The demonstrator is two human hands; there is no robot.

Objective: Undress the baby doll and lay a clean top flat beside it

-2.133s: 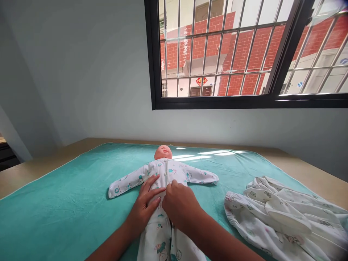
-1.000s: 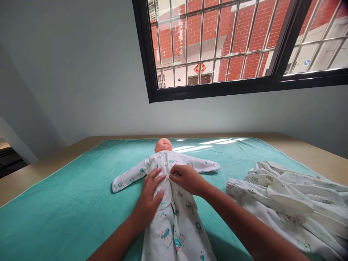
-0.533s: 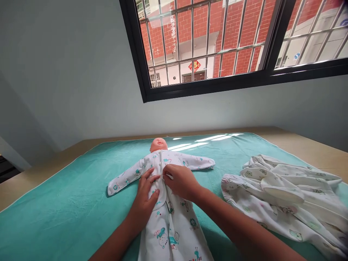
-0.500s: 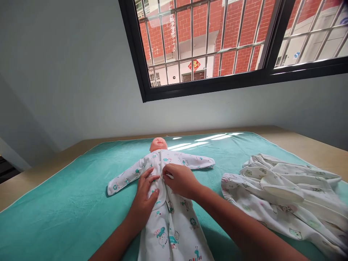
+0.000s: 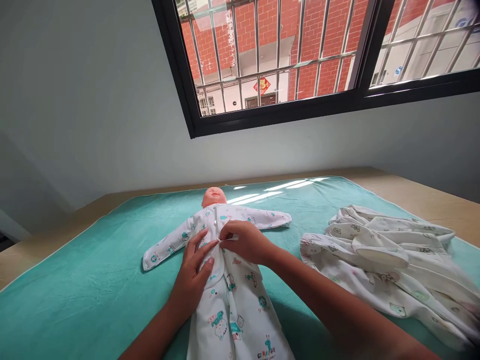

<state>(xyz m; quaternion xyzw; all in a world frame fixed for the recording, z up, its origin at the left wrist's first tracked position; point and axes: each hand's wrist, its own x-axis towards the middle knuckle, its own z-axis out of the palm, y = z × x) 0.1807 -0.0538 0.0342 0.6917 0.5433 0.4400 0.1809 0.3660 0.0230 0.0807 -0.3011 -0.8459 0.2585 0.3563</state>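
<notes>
A teal mat (image 5: pixel 75 295) fills the lower left of the frame and spreads over a wooden tabletop (image 5: pixel 420 192), whose bare edge shows along the back and at the right. Above it, a plain grey wall (image 5: pixel 93 100) takes up the upper left.

In the lower middle a doll (image 5: pixel 212 196) lies on its back on the mat, with its head toward the wall. It is dressed in a white printed sleepsuit (image 5: pixel 240 305). Both sleeves are stretched out flat to the sides, and the legs run down to the bottom edge of the frame.

The left hand (image 5: pixel 193 272) lies flat on the suit's chest with its fingers extended and slightly spread. It presses the cloth and grips nothing. Just to its right, fingertips almost meeting it, the right hand (image 5: pixel 243 242) has thumb and fingers pressed together and pinches the suit's front edge at mid-chest. Whether a snap sits between them is too small to tell.

At the lower right, a heap of baby clothes (image 5: pixel 382 260) in a similar white print rests on the mat, apart from the doll. A black-framed, barred window (image 5: pixel 187 80) crosses the upper right, with red brick beyond.
</notes>
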